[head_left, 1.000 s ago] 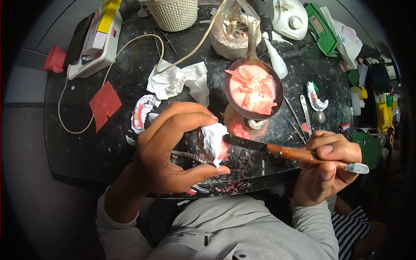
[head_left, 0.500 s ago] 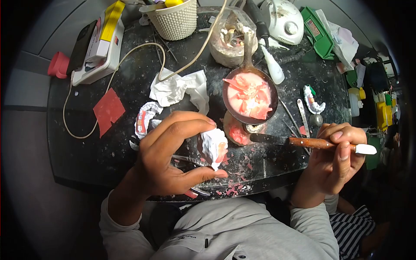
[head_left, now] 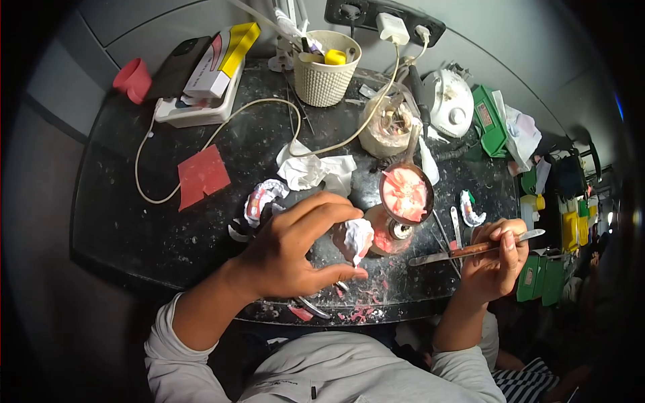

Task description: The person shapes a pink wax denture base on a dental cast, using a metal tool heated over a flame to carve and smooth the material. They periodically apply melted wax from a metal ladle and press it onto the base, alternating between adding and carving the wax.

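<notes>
Between the thumb and fingers of my left hand [head_left: 299, 248] is a white plaster dental cast [head_left: 355, 240] with some pink on it. My right hand [head_left: 496, 258] grips a wax knife [head_left: 474, 249] by its wooden handle, the long blade pointing left. Behind and between the hands, a small pan [head_left: 407, 194] of pink wax pieces sits above a burner [head_left: 401, 230]. Pink wax scraps [head_left: 356, 314] lie near the table's front edge.
A pink wax sheet [head_left: 203, 176], crumpled white paper [head_left: 316, 172] and another cast [head_left: 264, 199] lie to the left. Farther back stand a woven basket [head_left: 325, 84], a plaster-filled bag [head_left: 388, 127] and a white machine [head_left: 451, 104]. A cable [head_left: 265, 101] loops across the table.
The view has tilted up and shows more of the wall and sockets. The knife has turned, its blade now lower than its other end. Both hands keep their holds.
</notes>
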A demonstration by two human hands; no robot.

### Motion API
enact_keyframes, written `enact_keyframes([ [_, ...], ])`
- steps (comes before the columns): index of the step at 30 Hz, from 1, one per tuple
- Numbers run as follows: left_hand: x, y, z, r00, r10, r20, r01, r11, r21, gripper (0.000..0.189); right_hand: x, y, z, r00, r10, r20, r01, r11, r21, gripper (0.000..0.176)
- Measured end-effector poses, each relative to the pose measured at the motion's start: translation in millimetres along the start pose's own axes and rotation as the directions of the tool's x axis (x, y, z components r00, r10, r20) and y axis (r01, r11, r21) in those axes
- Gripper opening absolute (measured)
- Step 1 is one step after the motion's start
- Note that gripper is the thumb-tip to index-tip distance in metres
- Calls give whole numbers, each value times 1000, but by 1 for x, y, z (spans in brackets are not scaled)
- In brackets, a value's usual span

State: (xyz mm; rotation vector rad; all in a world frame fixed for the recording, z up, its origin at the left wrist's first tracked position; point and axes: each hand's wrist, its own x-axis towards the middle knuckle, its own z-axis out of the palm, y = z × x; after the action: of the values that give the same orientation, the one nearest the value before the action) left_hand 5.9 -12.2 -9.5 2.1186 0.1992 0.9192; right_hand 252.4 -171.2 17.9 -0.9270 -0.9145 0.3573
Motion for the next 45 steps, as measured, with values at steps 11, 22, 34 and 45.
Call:
enact_keyframes([
  [11,2,-1,-4,999,29,-22,-27,994,106,64,8,8,-9,982,65,-176,-70,997,-25,15],
  [22,9,-1,-7,992,38,-120,-8,971,240,56,18,11,-11,970,208,-126,-210,978,1,14],
  [34,9,-11,-7,982,59,-180,-9,964,267,57,20,17,-12,982,138,-126,-142,990,-19,15],
  [45,7,-5,3,990,24,-140,21,951,309,58,18,17,-13,987,150,-56,-152,988,-38,16],
])
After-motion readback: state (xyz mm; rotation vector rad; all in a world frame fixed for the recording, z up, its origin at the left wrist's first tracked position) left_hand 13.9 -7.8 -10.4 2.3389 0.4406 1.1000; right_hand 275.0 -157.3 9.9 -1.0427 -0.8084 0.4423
